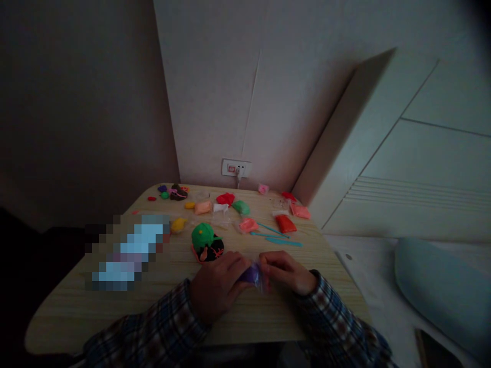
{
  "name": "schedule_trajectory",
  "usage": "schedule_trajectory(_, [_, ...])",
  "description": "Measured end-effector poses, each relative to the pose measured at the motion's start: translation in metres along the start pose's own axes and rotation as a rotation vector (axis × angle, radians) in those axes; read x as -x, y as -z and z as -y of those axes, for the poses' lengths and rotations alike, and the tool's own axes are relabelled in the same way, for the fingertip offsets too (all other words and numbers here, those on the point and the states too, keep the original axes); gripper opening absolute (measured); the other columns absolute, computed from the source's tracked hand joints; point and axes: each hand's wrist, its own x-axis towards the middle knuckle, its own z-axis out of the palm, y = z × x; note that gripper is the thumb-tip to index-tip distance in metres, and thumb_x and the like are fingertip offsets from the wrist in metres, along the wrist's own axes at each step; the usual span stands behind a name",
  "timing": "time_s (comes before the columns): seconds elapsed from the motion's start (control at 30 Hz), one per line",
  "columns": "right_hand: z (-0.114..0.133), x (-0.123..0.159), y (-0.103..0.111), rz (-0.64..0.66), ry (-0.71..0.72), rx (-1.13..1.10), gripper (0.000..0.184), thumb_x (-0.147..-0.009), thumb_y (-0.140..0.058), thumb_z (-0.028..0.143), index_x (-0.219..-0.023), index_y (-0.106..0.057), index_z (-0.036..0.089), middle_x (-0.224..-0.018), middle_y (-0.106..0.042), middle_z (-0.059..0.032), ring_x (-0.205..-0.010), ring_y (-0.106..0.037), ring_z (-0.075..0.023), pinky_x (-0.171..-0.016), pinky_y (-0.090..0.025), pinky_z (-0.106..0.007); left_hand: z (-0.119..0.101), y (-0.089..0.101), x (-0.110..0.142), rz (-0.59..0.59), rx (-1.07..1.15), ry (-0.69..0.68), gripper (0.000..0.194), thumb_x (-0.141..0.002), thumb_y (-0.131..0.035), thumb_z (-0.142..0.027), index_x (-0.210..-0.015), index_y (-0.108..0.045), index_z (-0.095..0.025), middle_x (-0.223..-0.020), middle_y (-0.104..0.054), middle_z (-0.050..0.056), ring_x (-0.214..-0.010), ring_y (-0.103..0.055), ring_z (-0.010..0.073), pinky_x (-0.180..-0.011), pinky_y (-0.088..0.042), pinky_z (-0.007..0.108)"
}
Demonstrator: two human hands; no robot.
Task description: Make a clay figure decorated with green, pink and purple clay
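Observation:
Between my hands is a clear plastic bag of purple modelling clay [251,274], held just above the front middle of the table. My left hand [218,283] grips its left end, fingers closed round the purple lump. At the other end, my right hand [286,271] pinches the clear edge of the bag. Just beyond my left hand sits a clay figure with a green cap [203,236] and a black part with red lines. Teal modelling tools [284,242] lie past my right hand, close to a bag of red clay [286,223].
Bags of clay in several colours, such as green clay [241,207] and yellow clay [178,225], are spread over the wooden table [161,317]. A blurred-out bright object [132,253] lies at left. Behind the table is a wall socket [237,167] with a plug.

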Motion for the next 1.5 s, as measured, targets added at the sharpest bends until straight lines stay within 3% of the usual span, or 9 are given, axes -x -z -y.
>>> schedule_trajectory(0.17, [-0.0002,0.0013,0.0019,-0.047,0.046,0.147,0.045,-0.08,-0.043,0.056,-0.059,-0.046,0.016,-0.052,-0.049,0.0027,-0.051,-0.046,-0.0089,-0.051,-0.038,-0.022,-0.0011,0.0003,-0.0001,0.017,0.02,-0.015,0.024,-0.083,-0.044,-0.036,-0.096,-0.05,-0.017,-0.084,-0.062,0.005,-0.074,-0.059,0.017,-0.064,-0.045,0.027])
schedule_trajectory(0.33, [0.0017,0.0011,0.0019,-0.042,0.053,0.12,0.046,-0.081,-0.04,0.058,-0.059,-0.045,0.017,-0.053,-0.049,0.0022,-0.051,-0.046,-0.0095,-0.05,-0.039,-0.022,-0.0014,-0.0008,0.0023,0.053,0.003,-0.046,0.028,-0.082,-0.043,-0.042,-0.096,-0.049,-0.018,-0.081,-0.062,0.003,-0.069,-0.059,0.0158,-0.058,-0.043,0.025])
schedule_trajectory(0.63, [0.0005,0.0006,0.0004,-0.053,0.071,0.111,0.044,-0.082,-0.039,0.056,-0.061,-0.047,0.018,-0.055,-0.05,0.0017,-0.053,-0.047,-0.0108,-0.052,-0.04,-0.024,-0.0022,0.0021,0.0023,-0.013,0.024,-0.044,0.026,-0.085,-0.041,-0.04,-0.097,-0.048,-0.017,-0.084,-0.062,0.004,-0.073,-0.06,0.0162,-0.063,-0.045,0.026])
schedule_trajectory(0.97, [-0.0014,-0.0007,0.0008,-0.036,0.052,0.069,0.038,-0.08,-0.045,0.052,-0.063,-0.047,0.019,-0.056,-0.052,0.0014,-0.053,-0.048,-0.0109,-0.052,-0.04,-0.024,-0.0009,0.0009,0.0028,0.004,0.057,-0.032,0.026,-0.084,-0.044,-0.036,-0.099,-0.049,-0.016,-0.088,-0.062,0.006,-0.08,-0.059,0.0186,-0.068,-0.045,0.029])
schedule_trajectory(1.2, [-0.0048,-0.0005,-0.0001,0.011,0.054,-0.106,0.036,-0.073,-0.056,0.051,-0.065,-0.048,0.016,-0.055,-0.05,0.0033,-0.049,-0.047,-0.0084,-0.049,-0.041,-0.022,-0.0007,0.0015,0.002,-0.045,0.089,-0.029,0.025,-0.084,-0.045,-0.034,-0.102,-0.048,-0.016,-0.091,-0.061,0.007,-0.084,-0.058,0.0181,-0.073,-0.045,0.029])
schedule_trajectory(1.5, [0.0007,0.0016,-0.0001,-0.012,0.055,-0.088,0.037,-0.075,-0.055,0.051,-0.067,-0.049,0.015,-0.056,-0.051,0.0027,-0.049,-0.048,-0.0078,-0.049,-0.042,-0.021,-0.0005,0.0016,0.0017,-0.05,0.096,-0.012,0.025,-0.082,-0.048,-0.031,-0.102,-0.049,-0.016,-0.092,-0.06,0.007,-0.084,-0.057,0.0184,-0.073,-0.046,0.03])
